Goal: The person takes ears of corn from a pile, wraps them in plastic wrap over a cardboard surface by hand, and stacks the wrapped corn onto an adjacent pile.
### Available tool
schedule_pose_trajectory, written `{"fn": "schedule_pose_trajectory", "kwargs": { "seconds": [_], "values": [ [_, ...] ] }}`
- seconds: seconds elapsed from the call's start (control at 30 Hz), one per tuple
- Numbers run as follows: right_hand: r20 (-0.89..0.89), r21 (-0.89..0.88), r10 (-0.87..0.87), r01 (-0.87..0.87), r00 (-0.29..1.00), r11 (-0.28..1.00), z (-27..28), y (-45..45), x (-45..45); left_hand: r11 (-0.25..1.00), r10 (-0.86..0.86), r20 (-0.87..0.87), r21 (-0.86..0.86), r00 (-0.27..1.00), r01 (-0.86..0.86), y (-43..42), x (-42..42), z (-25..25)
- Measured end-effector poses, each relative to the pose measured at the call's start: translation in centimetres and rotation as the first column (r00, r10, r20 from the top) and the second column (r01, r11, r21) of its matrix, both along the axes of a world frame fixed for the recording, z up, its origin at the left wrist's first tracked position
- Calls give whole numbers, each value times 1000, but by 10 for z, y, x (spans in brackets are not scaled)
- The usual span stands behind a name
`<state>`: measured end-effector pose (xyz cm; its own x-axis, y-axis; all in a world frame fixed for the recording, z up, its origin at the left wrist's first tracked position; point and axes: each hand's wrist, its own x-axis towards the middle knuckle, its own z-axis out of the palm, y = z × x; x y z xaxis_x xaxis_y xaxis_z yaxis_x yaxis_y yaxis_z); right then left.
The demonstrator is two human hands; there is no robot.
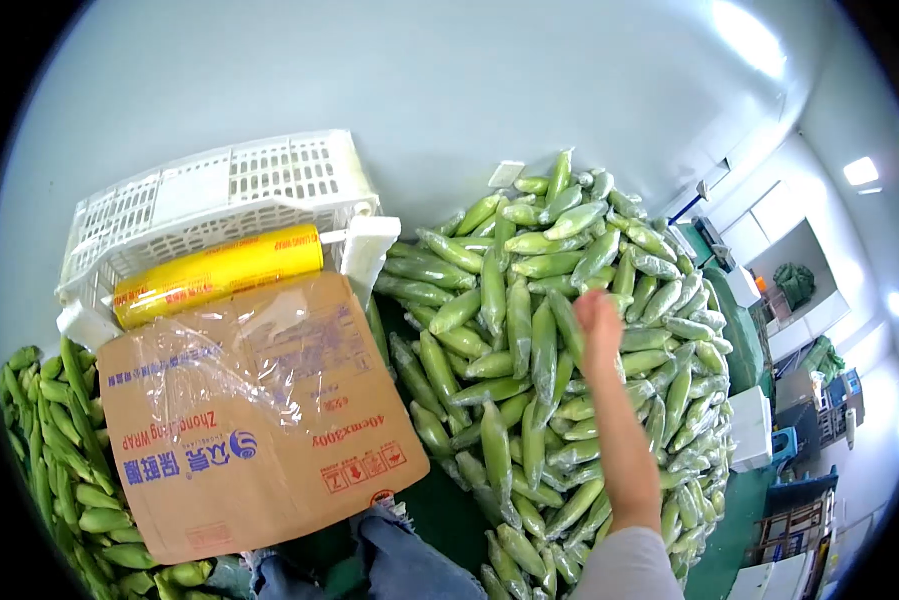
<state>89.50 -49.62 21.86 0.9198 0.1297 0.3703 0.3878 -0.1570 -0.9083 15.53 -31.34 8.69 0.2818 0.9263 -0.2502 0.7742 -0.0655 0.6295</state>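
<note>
My right hand reaches out over a large heap of green ears of corn in clear plastic wrap. It is at the upper middle of the heap, right beside one wrapped ear of corn. The fingers are blurred and partly turned away, so whether they grip that ear does not show. My left hand is out of view. Before my legs, a brown cardboard box with red and blue print carries a crumpled sheet of clear film. Behind it, a yellow roll of plastic wrap rests at a white crate.
Unwrapped green corn lies piled at the left of the box. My knees in blue jeans are at the box's near edge. A pale wall rises behind. Blue stools and other furniture stand far right on the green floor.
</note>
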Motion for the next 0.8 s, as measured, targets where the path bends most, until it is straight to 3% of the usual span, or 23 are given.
{"fn": "schedule_pose_trajectory", "kwargs": {
  "seconds": [0.03, 0.07, 0.1, 0.13, 0.17, 0.2, 0.23, 0.3, 0.37, 0.43, 0.53, 0.6, 0.7, 0.8],
  "values": [
    [-152, -27, 46, -51, 987, 998, -23, 5, -59, 1000, 4, -5, -6, 1000, -4, -1, 2, -3],
    [-391, -215, 26, -118, 920, 969, -41, -1, -109, 1000, 10, -7, -11, 1000, -10, -1, 2, -6],
    [-442, -258, 173, -309, 880, 915, -77, -23, -147, 1000, 20, -9, -10, 1000, -20, -1, 0, -8],
    [-556, -409, 44, -319, 830, 855, -92, -36, -203, 1000, 27, -23, -15, 999, -27, -3, -4, -9],
    [-645, -436, -58, -304, 762, 847, -121, -64, -252, 999, 26, -20, -23, 999, -26, -5, -4, -13],
    [-678, -479, -33, -408, 734, 777, -126, -93, -294, 999, 32, -20, -30, 999, -33, -5, -6, -15],
    [-703, -584, -184, -410, 687, 700, -147, -127, -336, 999, 38, -28, -35, 999, -39, -8, -9, -17],
    [-743, -655, -328, -536, 583, 533, -162, -202, -401, 998, 48, -41, -42, 998, -50, -9, -16, -19],
    [-668, -744, -440, -545, 600, 387, -139, -240, -384, 998, 38, -39, -48, 999, -40, -11, -19, -23],
    [-447, -891, -458, -338, 768, 303, -90, -250, -307, 998, 35, -44, -56, 998, -38, -12, -24, -28],
    [-10, -911, -425, 167, 905, 378, 1, -246, -178, 996, 59, -74, -64, 996, -64, -25, -41, -31],
    [111, -847, -411, 302, 905, 437, 39, -228, -132, 993, 77, -103, -77, 992, -85, -37, -52, -30],
    [35, -855, -322, 195, 946, 480, 17, -206, -130, 989, 94, -143, -104, 985, -109, -51, -65, -27],
    [-194, -903, -252, -72, 948, 423, -45, -193, -192, 982, 111, -176, -134, 978, -135, -62, -76, -25]
  ]
}}
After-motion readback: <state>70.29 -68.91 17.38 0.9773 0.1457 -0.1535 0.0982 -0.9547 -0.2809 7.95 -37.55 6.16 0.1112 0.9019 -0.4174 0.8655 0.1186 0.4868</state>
